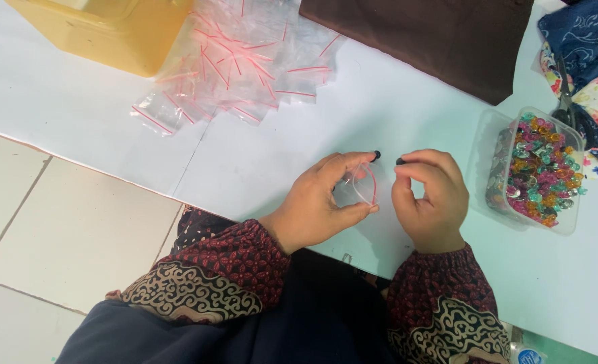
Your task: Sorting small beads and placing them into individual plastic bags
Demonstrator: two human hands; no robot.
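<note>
My left hand (319,202) holds a small clear zip bag with a red strip (358,189) and pinches a tiny dark bead (377,155) at its fingertips. Close to its right, my right hand (430,199) pinches another small dark bead (401,161) between thumb and forefinger. Both hands rest on the white table (393,108), fingertips a few centimetres apart. A clear plastic tub (482,152) full of several coloured beads (538,168) stands just right of my right hand.
A heap of empty clear zip bags with red strips (238,61) lies at the back. A yellow plastic box (110,27) stands at the far left, brown cloth (434,34) at the back. Patterned fabric (592,61) and scissors (567,101) lie at the right. Tiled floor (63,229) shows left.
</note>
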